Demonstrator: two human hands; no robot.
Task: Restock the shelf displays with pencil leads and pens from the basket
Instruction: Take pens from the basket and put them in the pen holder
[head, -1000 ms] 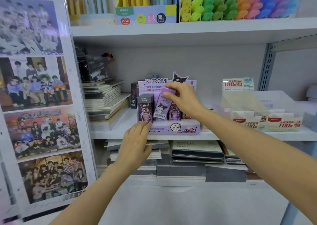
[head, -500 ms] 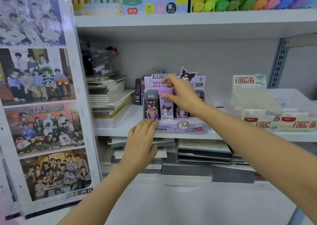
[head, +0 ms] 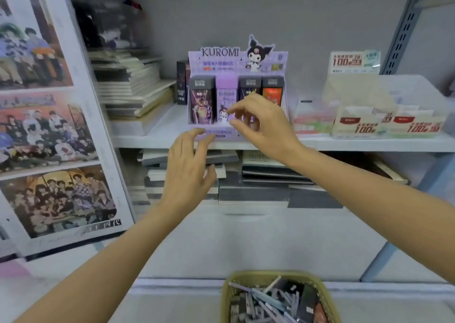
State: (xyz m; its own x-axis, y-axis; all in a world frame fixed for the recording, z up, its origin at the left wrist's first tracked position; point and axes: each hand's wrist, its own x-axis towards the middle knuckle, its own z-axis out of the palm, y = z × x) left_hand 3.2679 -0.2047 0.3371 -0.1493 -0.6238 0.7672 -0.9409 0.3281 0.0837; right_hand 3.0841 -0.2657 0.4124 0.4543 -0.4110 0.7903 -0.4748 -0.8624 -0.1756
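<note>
Purple Kuromi display box (head: 237, 59) on middle shelf (head: 157, 128), four lead packs upright in front row, lilac pack (head: 226, 96) second from left | right hand (head: 266, 125) before the packs, fingers loosely apart, empty | left hand (head: 189, 165) fingers spread, tips at box's front lip, contact unclear | green basket (head: 224, 300) of pens (head: 261, 297) below

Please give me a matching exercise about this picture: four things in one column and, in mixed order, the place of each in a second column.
Things
1. Kuromi display
2. basket
3. photo sheet
4. orange lead box

Places
a. bottom edge of the view
b. rightmost slot of the display
c. middle of the shelf
d. left of the shelf

Pairs: 1-c, 2-a, 3-d, 4-b
</note>
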